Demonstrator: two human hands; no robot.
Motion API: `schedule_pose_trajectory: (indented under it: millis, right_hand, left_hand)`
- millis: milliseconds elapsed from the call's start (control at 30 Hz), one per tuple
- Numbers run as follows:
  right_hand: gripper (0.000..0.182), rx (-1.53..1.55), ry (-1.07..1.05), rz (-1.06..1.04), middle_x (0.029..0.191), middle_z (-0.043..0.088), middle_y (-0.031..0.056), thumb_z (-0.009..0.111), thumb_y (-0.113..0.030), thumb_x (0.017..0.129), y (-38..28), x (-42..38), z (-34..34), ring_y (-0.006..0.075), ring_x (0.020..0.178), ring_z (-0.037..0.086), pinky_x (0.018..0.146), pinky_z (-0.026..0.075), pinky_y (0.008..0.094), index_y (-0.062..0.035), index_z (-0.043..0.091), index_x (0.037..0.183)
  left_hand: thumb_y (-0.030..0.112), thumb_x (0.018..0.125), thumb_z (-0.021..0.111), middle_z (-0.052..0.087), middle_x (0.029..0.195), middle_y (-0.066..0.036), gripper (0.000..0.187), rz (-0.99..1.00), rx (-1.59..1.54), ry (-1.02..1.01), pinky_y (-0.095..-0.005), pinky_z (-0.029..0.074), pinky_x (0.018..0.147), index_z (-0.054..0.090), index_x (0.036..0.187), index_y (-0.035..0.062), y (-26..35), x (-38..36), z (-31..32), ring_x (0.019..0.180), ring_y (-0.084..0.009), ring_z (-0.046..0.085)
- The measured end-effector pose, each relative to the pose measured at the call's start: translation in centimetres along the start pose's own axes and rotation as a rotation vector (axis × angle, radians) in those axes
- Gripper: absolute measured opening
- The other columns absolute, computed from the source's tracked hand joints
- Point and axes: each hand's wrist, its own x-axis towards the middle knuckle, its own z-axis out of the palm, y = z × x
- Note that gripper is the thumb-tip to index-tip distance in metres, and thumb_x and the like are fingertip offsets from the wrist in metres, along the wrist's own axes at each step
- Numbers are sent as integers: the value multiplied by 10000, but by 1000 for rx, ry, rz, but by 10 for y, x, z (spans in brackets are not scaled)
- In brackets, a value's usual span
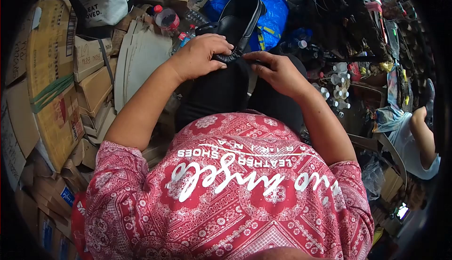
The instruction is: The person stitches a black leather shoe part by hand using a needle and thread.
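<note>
On my lap, above the dark trousers, lies a black leather shoe with its toe end towards me. Gathered, puckered stitching shows along the toe edge. My left hand grips the shoe from the left, fingers over the top and thumb below the toe. My right hand is closed in a pinch at the toe's right edge. Something small and dark shows between its fingers, too small to make out.
Stacked cardboard boxes stand at left, beside a pale panel. A red-capped bottle and a blue bag lie ahead. Several plastic bottles stand at right; farther right is another person's arm.
</note>
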Motion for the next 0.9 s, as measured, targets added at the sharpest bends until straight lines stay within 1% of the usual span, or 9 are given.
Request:
schedule_pose_trajectory:
  millis: [167,233,333,433,533,600,633,733,900]
  right_hand:
    - [298,-21,-1,3,1020,662,77,541,-135,926,4,4,0,108,911,568,855,451,280,-62,602,1208]
    - [300,-31,2,1,1012,663,72,542,-136,924,3,5,-1,107,889,567,841,455,279,-61,603,1208]
    - [310,-62,-31,47,972,663,72,549,-135,913,-7,6,-7,100,829,558,798,463,281,-77,604,1212]
    - [307,-208,-44,89,923,655,88,554,-136,904,-15,8,-7,90,781,541,758,464,281,-94,612,1203]
    - [303,-252,4,33,915,654,129,554,-126,892,-9,7,2,123,788,581,761,471,297,-98,613,1188]
    - [299,-223,125,-150,954,659,171,573,-132,851,7,7,12,335,884,638,797,502,384,-101,616,1145]
    - [299,-226,122,-153,954,659,171,573,-132,851,11,6,16,335,884,638,797,502,384,-101,616,1145]
    - [316,-271,286,-346,923,609,157,576,-108,857,29,8,33,345,842,614,744,502,421,-124,578,1173]
    - [332,-315,303,-371,912,588,149,577,-116,859,40,13,39,355,808,607,719,505,425,-141,561,1190]
  left_hand:
    - [100,671,767,649,1105,-102,369,1,16,1,-367,425,997,673,1023,41,0,0,0,1143,-283,552]
    - [39,650,745,656,1117,-101,346,-19,-6,2,-388,424,999,673,988,26,2,1,0,1168,-292,545]
    - [42,648,750,656,1117,-101,352,-30,-8,-5,-387,422,1002,673,992,28,4,2,0,1176,-287,541]
    - [42,645,754,656,1119,-97,356,-33,2,-17,-387,421,1004,672,991,28,4,2,0,1176,-282,541]
    - [96,656,770,655,1081,-106,359,-14,-6,25,-357,444,970,677,998,38,-3,1,2,1111,-274,571]
    - [96,653,771,659,1065,-110,354,-18,-38,38,-354,450,960,680,989,37,-9,0,2,1102,-272,577]
    - [96,649,773,663,1049,-113,348,-18,-70,46,-351,456,951,683,980,35,-12,0,2,1092,-269,583]
    - [97,647,775,668,1021,-120,335,-45,-137,51,-336,471,923,686,963,27,-16,1,2,1055,-264,603]
    - [99,653,775,667,1005,-125,333,-66,-157,52,-319,488,886,684,962,16,-16,3,1,980,-260,630]
